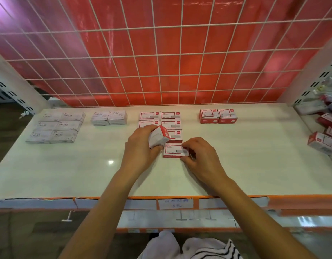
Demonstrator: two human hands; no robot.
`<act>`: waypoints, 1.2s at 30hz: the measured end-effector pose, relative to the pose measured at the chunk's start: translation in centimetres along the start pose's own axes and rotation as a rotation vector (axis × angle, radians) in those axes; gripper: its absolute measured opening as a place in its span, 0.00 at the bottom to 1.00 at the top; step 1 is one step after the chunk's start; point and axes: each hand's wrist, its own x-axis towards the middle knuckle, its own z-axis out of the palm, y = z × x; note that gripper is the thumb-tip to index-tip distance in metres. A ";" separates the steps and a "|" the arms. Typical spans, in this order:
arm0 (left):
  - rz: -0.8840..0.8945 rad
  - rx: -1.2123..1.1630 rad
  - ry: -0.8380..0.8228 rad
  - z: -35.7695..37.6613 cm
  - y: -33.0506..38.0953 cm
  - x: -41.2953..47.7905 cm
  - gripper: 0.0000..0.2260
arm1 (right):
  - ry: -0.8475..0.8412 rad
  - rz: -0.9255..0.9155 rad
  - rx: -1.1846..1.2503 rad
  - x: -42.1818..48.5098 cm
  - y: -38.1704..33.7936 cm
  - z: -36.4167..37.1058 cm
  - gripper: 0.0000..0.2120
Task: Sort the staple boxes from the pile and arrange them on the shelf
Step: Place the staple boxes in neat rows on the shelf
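Note:
On the white shelf (236,165), my left hand (141,146) grips a red-and-white staple box (159,137), tilted above the shelf. My right hand (200,156) pinches the right end of another red-and-white box (171,151) that lies flat at the front of a two-column block of like boxes (161,120). Further groups stand along the back: several grey boxes (55,127) at the left, two pale boxes (109,118) beside them, and two red boxes (217,116) at the right. The unsorted pile (324,133) lies at the shelf's right end.
A white wire grid (161,58) with red sheeting closes the back. Perforated uprights (311,86) stand at both sides. The shelf's front edge carries an orange label strip (176,202). A lower shelf and striped cloth show below.

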 end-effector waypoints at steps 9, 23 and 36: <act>-0.018 0.024 0.040 -0.4 -0.6 0.9 0.27 | 0.036 0.016 -0.005 0.5 -0.6 0.9 0.18; -0.040 0.026 0.089 -0.1 -1.2 2.3 0.27 | 0.055 0.006 0.020 0.7 -0.8 1.3 0.17; -0.030 -0.190 -0.016 -0.6 0.2 1.8 0.27 | 0.096 0.027 0.055 0.8 -1.1 0.9 0.18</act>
